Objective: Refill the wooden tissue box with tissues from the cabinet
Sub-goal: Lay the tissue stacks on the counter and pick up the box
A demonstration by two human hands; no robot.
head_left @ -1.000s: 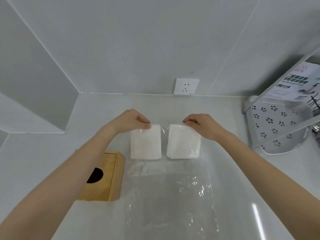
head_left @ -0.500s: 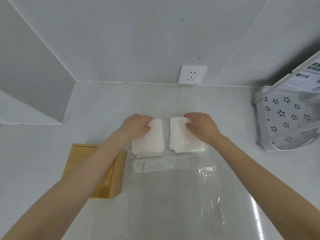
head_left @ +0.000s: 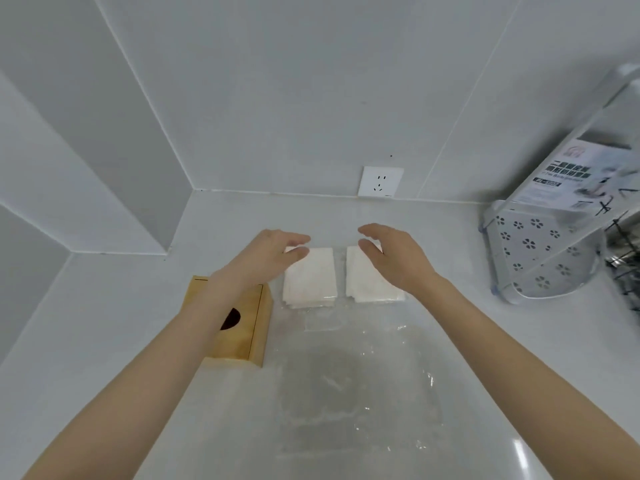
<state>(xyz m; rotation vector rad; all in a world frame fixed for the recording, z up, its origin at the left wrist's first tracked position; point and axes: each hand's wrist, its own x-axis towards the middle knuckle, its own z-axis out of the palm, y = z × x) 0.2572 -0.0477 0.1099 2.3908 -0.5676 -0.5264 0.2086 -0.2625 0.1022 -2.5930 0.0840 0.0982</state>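
Two stacks of white tissues lie side by side on the white counter, the left stack (head_left: 310,278) and the right stack (head_left: 369,284), on the far end of a clear plastic wrapper (head_left: 356,386). My left hand (head_left: 273,252) hovers over the left stack's far left corner, fingers spread and empty. My right hand (head_left: 391,252) hovers over the right stack, fingers curled apart, holding nothing. The wooden tissue box (head_left: 242,327), with a dark oval opening on top, stands left of the tissues, partly hidden by my left forearm.
A white perforated rack (head_left: 540,258) with a printed label stands at the right on the counter. A wall socket (head_left: 380,181) sits on the back wall. Grey wall panels close the left side and the back.
Both hands have lifted off the tissue stacks and opened; half a second ago they were pressing on them. The stacks stay in place.
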